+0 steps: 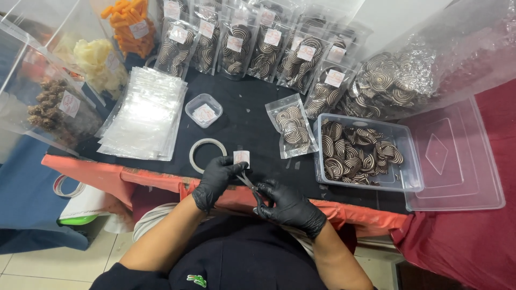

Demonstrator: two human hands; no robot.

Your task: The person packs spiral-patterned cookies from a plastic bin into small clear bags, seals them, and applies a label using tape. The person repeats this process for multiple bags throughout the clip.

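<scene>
The left hand (215,180), black-gloved, pinches a small white label (242,157) above the tabletop (242,115) edge, beside a tape ring (207,154). The right hand (290,207) has its grip closed around what look like scissors (250,184), blades touching the label's lower edge.

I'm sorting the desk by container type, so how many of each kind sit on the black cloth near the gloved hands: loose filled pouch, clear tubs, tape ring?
Filled pouch lying flat: 1
Clear tubs: 2, a large one with swirl biscuits and a small one
Tape ring: 1
Total: 4
</scene>
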